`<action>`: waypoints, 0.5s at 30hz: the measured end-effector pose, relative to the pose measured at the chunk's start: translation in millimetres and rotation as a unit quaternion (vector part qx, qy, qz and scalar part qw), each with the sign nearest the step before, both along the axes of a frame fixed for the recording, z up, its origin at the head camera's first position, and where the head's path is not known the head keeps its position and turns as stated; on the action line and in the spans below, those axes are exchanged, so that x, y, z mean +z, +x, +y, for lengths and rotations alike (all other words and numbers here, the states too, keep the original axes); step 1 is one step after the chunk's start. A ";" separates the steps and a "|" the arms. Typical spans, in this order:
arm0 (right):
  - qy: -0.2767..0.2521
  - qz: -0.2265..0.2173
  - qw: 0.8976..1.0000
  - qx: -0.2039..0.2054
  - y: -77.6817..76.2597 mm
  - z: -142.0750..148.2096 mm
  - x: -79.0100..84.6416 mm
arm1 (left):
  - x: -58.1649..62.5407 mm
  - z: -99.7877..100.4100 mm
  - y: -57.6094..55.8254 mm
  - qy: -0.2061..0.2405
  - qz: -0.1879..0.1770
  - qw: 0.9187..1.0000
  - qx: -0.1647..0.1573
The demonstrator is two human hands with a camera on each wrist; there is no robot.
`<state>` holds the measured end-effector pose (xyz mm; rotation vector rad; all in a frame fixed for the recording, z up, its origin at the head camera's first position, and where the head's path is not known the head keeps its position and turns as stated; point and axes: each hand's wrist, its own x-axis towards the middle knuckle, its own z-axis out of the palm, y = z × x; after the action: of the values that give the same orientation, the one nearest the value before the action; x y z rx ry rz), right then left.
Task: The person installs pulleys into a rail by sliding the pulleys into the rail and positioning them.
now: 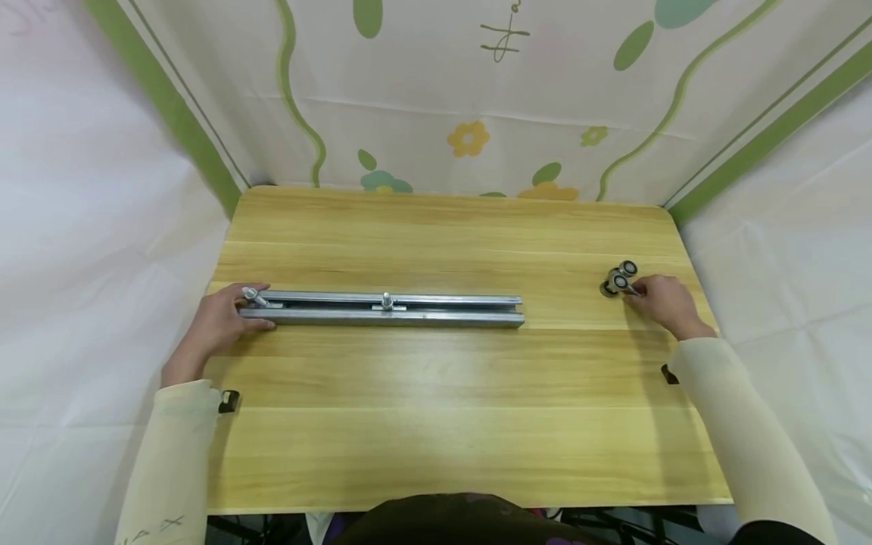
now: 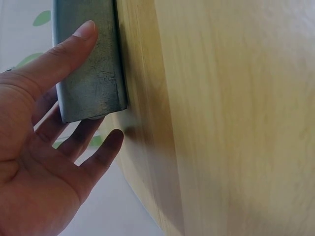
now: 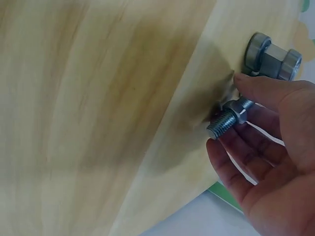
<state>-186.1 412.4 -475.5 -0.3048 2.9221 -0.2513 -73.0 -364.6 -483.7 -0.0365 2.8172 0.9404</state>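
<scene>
A steel channel rail lies lengthwise across the left half of the table, its slot facing up. Two threaded studs with nuts stand in that slot: one stud near the middle, another stud tilted at the left end. My left hand grips this left end, thumb along the near wall and fingers on the far side. Over at the right, my right hand pinches the threaded bolt of a roller trolley. The trolley's small metal wheels point away from the palm.
The wooden table has rounded far corners. A white curtain with flower prints hangs right behind it, and white sheets flank both sides. The person's body is at the near edge.
</scene>
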 end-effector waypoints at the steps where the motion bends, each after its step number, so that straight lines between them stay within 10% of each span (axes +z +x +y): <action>1: -0.001 0.004 1.000 0.000 0.2 0.0 -1.6 | -0.2 0.0 0.0 0.000 -0.001 1.000 0.000; 15: -0.017 0.052 0.998 0.016 -0.4 4.3 -10.5 | 0.0 1.1 0.7 0.000 0.001 1.000 0.004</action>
<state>-186.5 416.7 -486.0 -0.3792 3.0153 -0.2886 -72.3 -363.5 -483.7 -0.0470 2.8209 0.9426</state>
